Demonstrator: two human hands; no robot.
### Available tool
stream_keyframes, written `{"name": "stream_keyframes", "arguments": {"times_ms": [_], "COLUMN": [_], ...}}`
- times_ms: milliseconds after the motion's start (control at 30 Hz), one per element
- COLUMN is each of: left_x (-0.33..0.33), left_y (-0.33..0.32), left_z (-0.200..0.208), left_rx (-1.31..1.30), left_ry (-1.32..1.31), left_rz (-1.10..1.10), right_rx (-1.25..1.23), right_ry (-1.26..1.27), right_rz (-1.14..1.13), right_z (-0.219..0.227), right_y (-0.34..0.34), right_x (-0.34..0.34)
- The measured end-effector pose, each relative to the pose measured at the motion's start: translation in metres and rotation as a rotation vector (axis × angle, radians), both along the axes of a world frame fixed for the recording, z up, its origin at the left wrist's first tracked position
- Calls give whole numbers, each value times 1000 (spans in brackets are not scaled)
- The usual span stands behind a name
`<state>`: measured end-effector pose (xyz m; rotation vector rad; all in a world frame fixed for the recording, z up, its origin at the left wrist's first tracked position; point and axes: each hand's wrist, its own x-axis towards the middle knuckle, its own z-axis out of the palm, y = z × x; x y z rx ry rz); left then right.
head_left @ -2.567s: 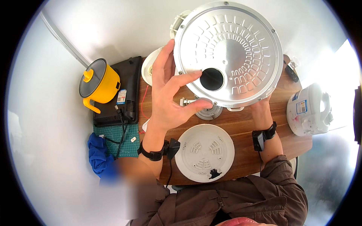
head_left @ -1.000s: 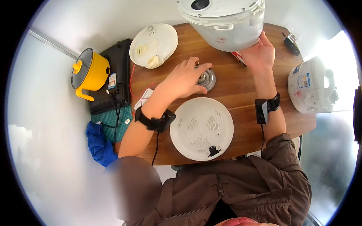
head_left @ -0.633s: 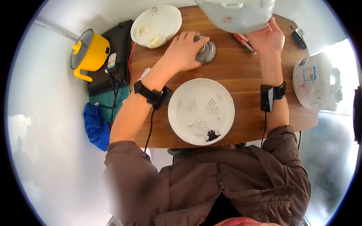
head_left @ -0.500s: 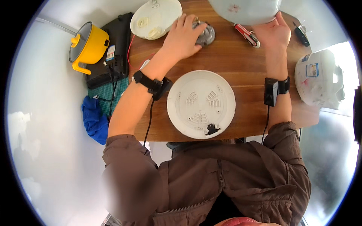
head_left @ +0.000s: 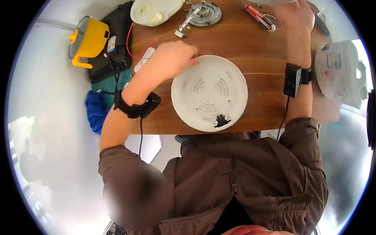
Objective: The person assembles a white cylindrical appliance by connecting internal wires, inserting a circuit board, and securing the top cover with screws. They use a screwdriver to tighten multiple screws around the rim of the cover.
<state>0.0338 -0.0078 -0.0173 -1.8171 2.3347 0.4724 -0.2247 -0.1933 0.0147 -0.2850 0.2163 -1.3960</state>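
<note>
Preferably, the right hand [head_left: 298, 17] should hold the pale vessel [head_left: 270, 1], at one o'clock, level; the left hand [head_left: 176, 56], at the eleven-o'clock rim of the white disc [head_left: 211, 92], should pinch evenly. Whether their fingers are clamped, I cannot tell.

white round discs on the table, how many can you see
2: a vented disc near the table's front edge, with the left hand at its rim, and another disc farther back on the left, cut off by the picture's top. More could be out of view.
</note>
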Motion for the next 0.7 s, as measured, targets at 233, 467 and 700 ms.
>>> {"name": "stream_keyframes", "arguments": {"times_ms": [233, 467, 700], "left_x": [40, 131, 199], "left_y": [-16, -49, -77], "left_z": [23, 74, 30], "left_rx": [-184, -391, -385], "left_ry": [192, 385, 546], "left_rz": [151, 711, 911], "right_rx": [-286, 9, 84], "right_ry": [-228, 51, 193], "right_rz": [372, -22, -49], "right_z": [-56, -17, -12], "right_y": [-39, -9, 24], "right_x": [-34, -12, -28]}}
